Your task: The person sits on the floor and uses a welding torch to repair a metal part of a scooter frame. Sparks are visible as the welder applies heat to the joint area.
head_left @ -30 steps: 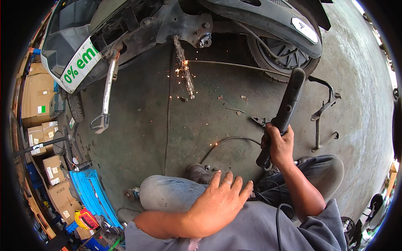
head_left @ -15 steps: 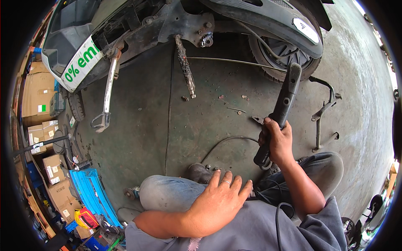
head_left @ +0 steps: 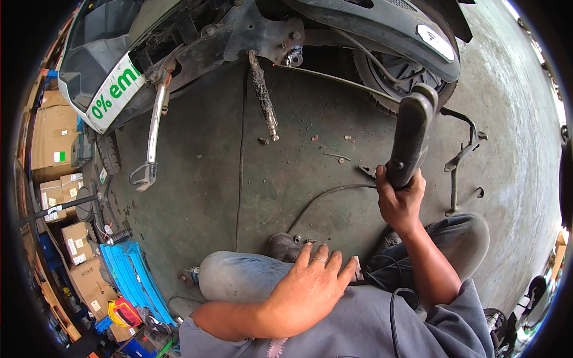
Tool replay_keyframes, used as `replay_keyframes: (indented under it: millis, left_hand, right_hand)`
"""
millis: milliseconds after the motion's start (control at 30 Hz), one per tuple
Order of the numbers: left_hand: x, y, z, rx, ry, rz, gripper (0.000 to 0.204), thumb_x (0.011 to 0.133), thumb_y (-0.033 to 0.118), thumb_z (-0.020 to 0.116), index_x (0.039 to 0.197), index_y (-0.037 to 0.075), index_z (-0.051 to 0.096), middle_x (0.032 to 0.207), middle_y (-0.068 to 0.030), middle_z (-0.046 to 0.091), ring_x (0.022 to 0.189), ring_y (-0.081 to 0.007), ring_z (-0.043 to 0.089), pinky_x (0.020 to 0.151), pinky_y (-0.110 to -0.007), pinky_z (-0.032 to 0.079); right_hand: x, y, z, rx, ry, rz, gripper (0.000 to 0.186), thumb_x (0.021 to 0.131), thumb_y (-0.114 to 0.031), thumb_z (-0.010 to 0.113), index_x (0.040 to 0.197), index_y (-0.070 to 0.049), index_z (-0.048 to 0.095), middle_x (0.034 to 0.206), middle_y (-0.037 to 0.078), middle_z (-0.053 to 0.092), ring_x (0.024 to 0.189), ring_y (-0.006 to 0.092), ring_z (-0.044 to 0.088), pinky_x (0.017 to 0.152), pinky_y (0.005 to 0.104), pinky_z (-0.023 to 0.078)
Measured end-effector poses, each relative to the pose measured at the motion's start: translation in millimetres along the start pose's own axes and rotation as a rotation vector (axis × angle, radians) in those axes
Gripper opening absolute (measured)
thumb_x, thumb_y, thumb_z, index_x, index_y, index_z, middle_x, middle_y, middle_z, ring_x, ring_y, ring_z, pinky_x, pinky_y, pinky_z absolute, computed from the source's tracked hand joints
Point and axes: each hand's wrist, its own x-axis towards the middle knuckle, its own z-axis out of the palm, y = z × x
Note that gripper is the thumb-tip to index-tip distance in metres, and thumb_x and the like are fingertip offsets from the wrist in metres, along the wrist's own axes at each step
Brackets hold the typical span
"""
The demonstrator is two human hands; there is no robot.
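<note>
My right hand [head_left: 399, 201] grips the handle of a black angle grinder [head_left: 410, 135], held upright away from the scooter. My left hand [head_left: 307, 287] rests flat on my left knee [head_left: 239, 275], fingers spread, a ring on one finger. The grinder's cord [head_left: 322, 197] trails over the concrete floor toward me. A tilted scooter [head_left: 250, 36] lies across the top of the view, with a dark rusty rod [head_left: 262, 95] sticking down from its underside and a chrome bar [head_left: 154, 128] to the left. The rear wheel [head_left: 388, 74] shows behind the grinder.
Bent black metal parts [head_left: 459, 161] lie on the floor to the right. Small bolts and bits [head_left: 337, 156] are scattered near the rod. Cardboard boxes [head_left: 51, 134] stack along the left edge, with a blue crate [head_left: 131, 280] and a red-yellow item [head_left: 122, 311] at lower left.
Sparks at the rusty rod have stopped. My right hand has lifted the grinder away from the rod, up and toward me. The left hand stays on the knee.
</note>
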Motion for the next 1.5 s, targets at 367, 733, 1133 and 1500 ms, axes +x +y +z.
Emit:
replay_keyframes:
  millis: [367, 733, 1133, 1500]
  left_hand:
    - [1.0, 2.8, -0.4, 0.008, 0.028, 0.005, 0.049, 0.09, 0.031, 0.063, 0.133, 0.007, 0.057, 0.116, -0.0146, 0.062, 0.116, -0.0309, 0.058, 0.1, -0.047, 0.042]
    - [4.1, 5.4, -3.2, 0.011, 0.034, 0.025, 0.048, 0.088, 0.03, 0.064, 0.129, 0.007, 0.06, 0.112, -0.0143, 0.063, 0.113, -0.0304, 0.06, 0.1, -0.048, 0.043]
    - [2.7, 7.6, 1.1, 0.017, 0.069, 0.016, 0.047, 0.087, 0.029, 0.063, 0.128, 0.007, 0.061, 0.111, -0.0139, 0.064, 0.113, -0.03, 0.06, 0.1, -0.048, 0.043]
    - [0.2, 5.0, 0.8, 0.006, 0.068, 0.009, 0.047, 0.089, 0.029, 0.063, 0.129, 0.006, 0.06, 0.112, -0.0146, 0.063, 0.113, -0.0306, 0.06, 0.099, -0.047, 0.044]
  right_hand:
    - [-6.8, 6.2, -5.6, -0.244, -0.154, -0.291, 0.025, 0.071, -0.006, 0.079, 0.091, -0.002, 0.064, 0.082, 0.016, 0.07, 0.072, 0.035, 0.069, 0.065, 0.0385, 0.053]
    - [-34.0, 26.3, -26.5, -0.54, -0.257, -0.43, 0.046, 0.064, -0.02, 0.088, 0.1, -0.006, 0.064, 0.091, 0.011, 0.068, 0.077, 0.0325, 0.067, 0.067, 0.0413, 0.051]
    - [-32.1, 21.8, -23.8, -0.403, -0.258, -0.341, 0.033, 0.067, -0.01, 0.082, 0.095, -0.005, 0.066, 0.085, 0.012, 0.069, 0.075, 0.0351, 0.068, 0.066, 0.0425, 0.052]
    - [-19.9, 19.6, -14.5, -0.373, -0.239, -0.356, 0.037, 0.068, -0.014, 0.085, 0.096, -0.003, 0.063, 0.083, 0.013, 0.068, 0.071, 0.0346, 0.067, 0.064, 0.041, 0.053]
